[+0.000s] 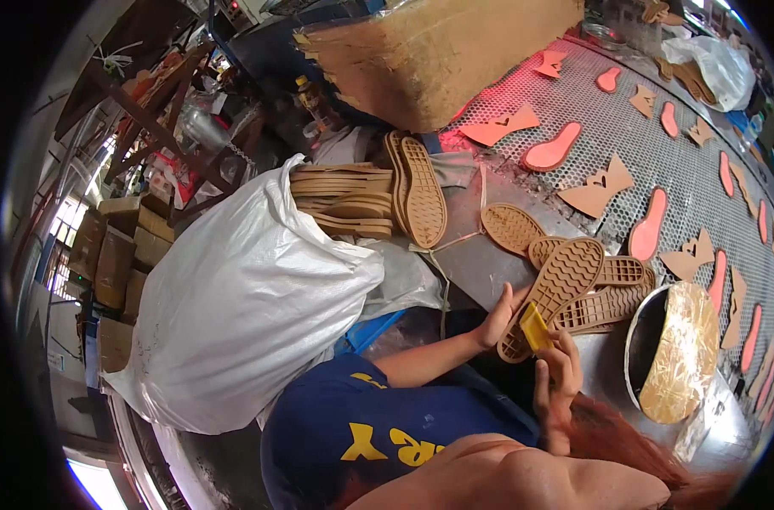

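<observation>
A tan shoe sole (566, 274) with a zigzag tread is tilted up in front of me, its lower end in my left hand (496, 321). The fingers of that hand close on the sole's edge. My right hand (560, 364) pinches a flat yellow piece (535, 328), perhaps a scraper or brush, against the lower part of the sole; its exact kind is unclear. Under and behind lie more soles (606, 308) with grid and zigzag treads, and one single sole (511, 228) lies farther back on the metal table (480, 276).
At left, a big white sack (251, 297) is open, full of stacked soles (344, 200). A round container (676, 353) with a shiny golden cover stands at right. Beyond runs a mesh conveyor (608, 110) with pink insoles (649, 223) and tan cut pieces (598, 187). A cardboard box (438, 64) sits at the back.
</observation>
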A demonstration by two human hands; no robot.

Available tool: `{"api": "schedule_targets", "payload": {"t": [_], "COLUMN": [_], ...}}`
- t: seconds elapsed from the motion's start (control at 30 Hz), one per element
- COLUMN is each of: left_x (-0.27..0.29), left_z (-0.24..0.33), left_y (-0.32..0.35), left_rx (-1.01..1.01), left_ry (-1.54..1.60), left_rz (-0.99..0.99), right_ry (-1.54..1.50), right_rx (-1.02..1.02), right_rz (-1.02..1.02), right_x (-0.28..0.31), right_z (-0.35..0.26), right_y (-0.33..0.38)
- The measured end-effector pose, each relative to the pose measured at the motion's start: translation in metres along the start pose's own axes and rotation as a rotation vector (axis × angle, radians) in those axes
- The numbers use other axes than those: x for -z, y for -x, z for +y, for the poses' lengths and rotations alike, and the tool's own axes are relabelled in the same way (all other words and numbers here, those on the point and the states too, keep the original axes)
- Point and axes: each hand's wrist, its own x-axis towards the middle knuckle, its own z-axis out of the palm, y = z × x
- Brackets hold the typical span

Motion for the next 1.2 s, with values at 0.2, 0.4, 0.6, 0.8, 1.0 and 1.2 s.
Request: {"api": "schedule_targets", "payload": {"t": [0.2,0.4,0.6,0.8,1.0,1.2], "left_x": [0.015,-0.012,-0.001,-0.01,-0.012,-0.005], "left_z": [-0.004,0.013,0.01,0.015,0.011,0.01], "left_y": [-0.008,-0.01,-0.016,-0.018,-0.017,-0.02], "left_rx": [0.022,0.081,0.104,0.118,0.1,0.105], "left_ry": [0.091,0.059,0.252,0.161,0.116,0.028], "left_rz": [-0.156,0.077,-0.075,0.083,0.147,0.062], "right_ry": [-0.004,-0.052,-0.102,-0.039,-0.011,-0.063], "right_rx": [-0.031,-0.017,-0.007,-0.012,-0.039,-0.001], "right_rz": [-0.022,-0.059,-0.07,0.077,0.023,-0.048], "right_x": [0.002,0.006,0.018,0.012,0.007,0.01], "right_z": [-0.005,-0.002,-0.002,0.003,0.002,0.0], "right_y": [0.006,0.0,0.001,-0.008,-0.011,-0.009]}}
